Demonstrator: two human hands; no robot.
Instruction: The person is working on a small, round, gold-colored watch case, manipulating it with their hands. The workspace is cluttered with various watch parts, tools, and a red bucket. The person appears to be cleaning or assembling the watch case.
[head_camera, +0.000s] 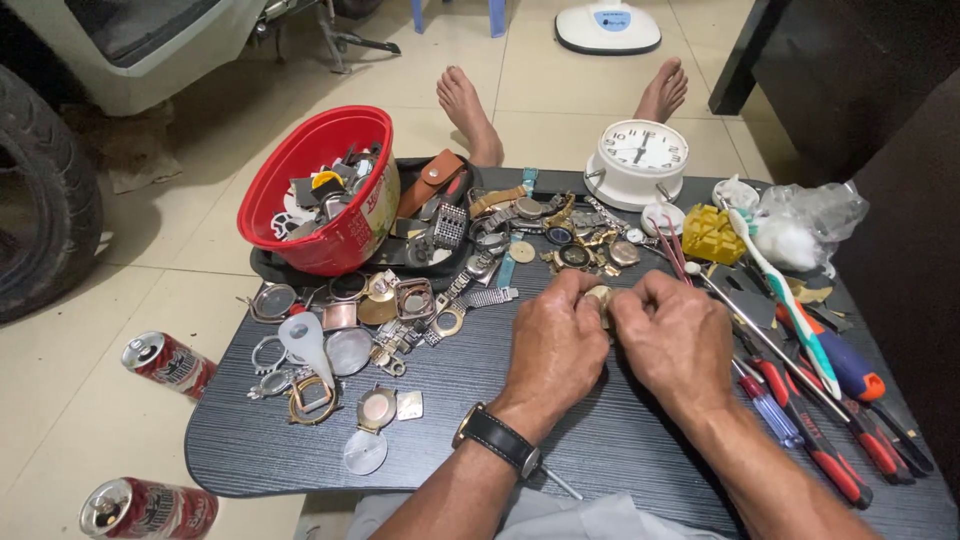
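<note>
Both hands meet over the middle of a dark wood-grain tray table (470, 400). My left hand (555, 345), with a black-strapped wristwatch on its wrist, and my right hand (675, 340) pinch a small round gold-coloured watch case (598, 301) between their fingertips. Most of the case is hidden by the fingers. Just beyond the hands lies a heap of watches and straps (545, 235).
A red plastic bowl (320, 190) of parts rests on a black pouch at the back left. Loose watch cases and glasses (350, 340) spread left. A white table clock (637, 160), yellow block (712, 235), toothbrush (785, 295) and screwdrivers (830, 400) lie right. Two cans (165, 362) lie on the floor.
</note>
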